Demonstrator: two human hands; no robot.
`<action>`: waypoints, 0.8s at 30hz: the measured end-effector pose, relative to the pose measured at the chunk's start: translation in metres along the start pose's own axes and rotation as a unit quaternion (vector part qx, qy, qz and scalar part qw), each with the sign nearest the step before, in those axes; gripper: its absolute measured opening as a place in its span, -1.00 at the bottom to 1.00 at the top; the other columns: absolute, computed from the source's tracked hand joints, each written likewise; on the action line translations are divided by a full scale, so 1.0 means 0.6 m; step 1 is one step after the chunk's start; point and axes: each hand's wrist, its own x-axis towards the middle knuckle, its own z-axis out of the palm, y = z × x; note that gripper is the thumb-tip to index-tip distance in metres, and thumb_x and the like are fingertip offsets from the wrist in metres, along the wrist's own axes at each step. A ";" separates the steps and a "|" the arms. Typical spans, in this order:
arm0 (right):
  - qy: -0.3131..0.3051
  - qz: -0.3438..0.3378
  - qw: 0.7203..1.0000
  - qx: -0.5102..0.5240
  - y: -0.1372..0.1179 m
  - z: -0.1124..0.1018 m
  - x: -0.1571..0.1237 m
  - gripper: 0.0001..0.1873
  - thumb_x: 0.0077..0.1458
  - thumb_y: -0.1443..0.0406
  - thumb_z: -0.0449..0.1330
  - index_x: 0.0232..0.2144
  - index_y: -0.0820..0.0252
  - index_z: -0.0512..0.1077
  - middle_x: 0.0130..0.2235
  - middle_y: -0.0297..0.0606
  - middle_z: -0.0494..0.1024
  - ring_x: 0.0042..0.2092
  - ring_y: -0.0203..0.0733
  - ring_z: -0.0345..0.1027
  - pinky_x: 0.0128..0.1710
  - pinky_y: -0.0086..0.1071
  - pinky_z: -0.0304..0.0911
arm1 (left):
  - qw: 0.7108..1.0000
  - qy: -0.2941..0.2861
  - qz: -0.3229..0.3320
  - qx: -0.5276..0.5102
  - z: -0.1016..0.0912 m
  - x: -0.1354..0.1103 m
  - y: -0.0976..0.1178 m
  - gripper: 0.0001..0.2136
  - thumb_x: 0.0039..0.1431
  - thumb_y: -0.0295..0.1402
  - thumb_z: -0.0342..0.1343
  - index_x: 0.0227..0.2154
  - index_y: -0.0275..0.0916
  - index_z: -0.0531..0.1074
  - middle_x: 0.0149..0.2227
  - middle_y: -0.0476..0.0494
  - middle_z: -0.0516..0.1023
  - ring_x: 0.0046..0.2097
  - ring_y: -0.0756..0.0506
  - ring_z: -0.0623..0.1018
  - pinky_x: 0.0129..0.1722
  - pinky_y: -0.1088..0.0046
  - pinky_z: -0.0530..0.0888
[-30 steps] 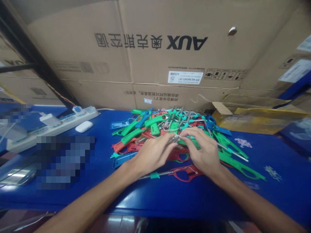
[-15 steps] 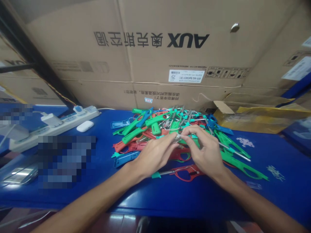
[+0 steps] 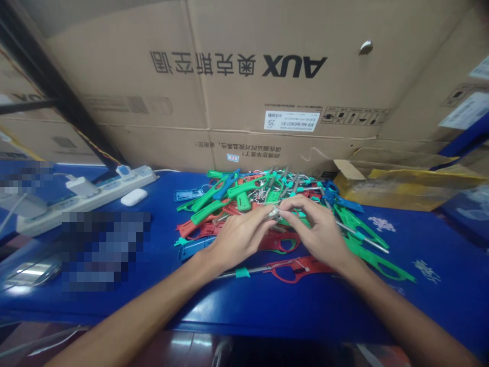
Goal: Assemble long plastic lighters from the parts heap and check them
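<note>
Silvery part [image 3: 274, 214] sits in left grip [image 3: 240, 232], at fingertips of right grip [image 3: 324, 232].

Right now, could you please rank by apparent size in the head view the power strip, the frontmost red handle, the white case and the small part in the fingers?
1. Power strip
2. Frontmost red handle, partly hidden by the right arm
3. White case and small part: unsure, as fingers cover some of the part

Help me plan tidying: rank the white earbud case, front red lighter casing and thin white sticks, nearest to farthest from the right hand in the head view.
1. Front red lighter casing, front centre, by the right hand.
2. Thin white sticks, on the right.
3. White earbud case, far left.
</note>
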 end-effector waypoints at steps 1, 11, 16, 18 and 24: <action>-0.007 0.003 1.000 0.009 0.000 -0.001 0.001 -0.95 0.31 0.30 0.21 -0.17 0.10 0.45 -0.20 -0.30 0.60 -0.17 -0.20 0.51 -0.12 -0.30 0.40 | 1.000 0.001 -0.009 0.003 -0.002 0.001 0.000 -0.72 0.49 -0.31 -0.05 0.15 -0.19 0.37 -0.08 -0.16 0.67 -0.20 -0.10 0.68 -0.29 0.41 0.55; 0.006 -0.025 1.000 -0.009 0.009 0.008 -0.001 -0.94 0.31 0.28 0.22 -0.20 0.11 0.48 -0.24 -0.32 0.63 -0.22 -0.23 0.53 -0.17 -0.31 0.43 | 0.997 -0.011 -0.029 0.068 -0.006 0.007 -0.001 -0.75 0.49 -0.28 -0.07 0.07 -0.20 0.42 -0.06 -0.17 0.67 -0.17 -0.15 0.69 -0.31 0.39 0.57; 0.021 -0.128 0.989 -0.075 0.007 0.004 -0.004 -0.90 0.34 0.36 0.16 -0.15 0.14 0.49 -0.18 -0.23 0.62 -0.13 -0.18 0.51 -0.08 -0.22 0.43 | 0.998 0.001 0.006 0.058 -0.008 0.008 0.000 -0.75 0.49 -0.31 -0.05 0.11 -0.20 0.37 -0.02 -0.17 0.66 -0.11 -0.16 0.69 -0.24 0.37 0.60; 0.021 -0.163 0.980 -0.110 0.005 0.001 -0.003 -0.88 0.34 0.38 0.14 -0.13 0.17 0.48 -0.18 -0.20 0.62 -0.14 -0.17 0.52 -0.09 -0.22 0.45 | 0.997 0.009 0.020 0.068 -0.009 0.009 0.002 -0.75 0.49 -0.32 -0.06 0.11 -0.22 0.37 -0.04 -0.17 0.67 -0.12 -0.17 0.70 -0.25 0.37 0.61; 0.009 -0.169 0.978 -0.120 0.002 -0.007 0.000 -0.91 0.34 0.38 0.16 -0.13 0.22 0.45 -0.17 -0.16 0.61 -0.14 -0.18 0.52 -0.11 -0.25 0.45 | 0.998 0.010 0.042 0.047 -0.011 0.011 0.001 -0.75 0.49 -0.36 -0.07 0.12 -0.24 0.36 -0.01 -0.21 0.63 -0.02 -0.16 0.64 -0.09 0.31 0.59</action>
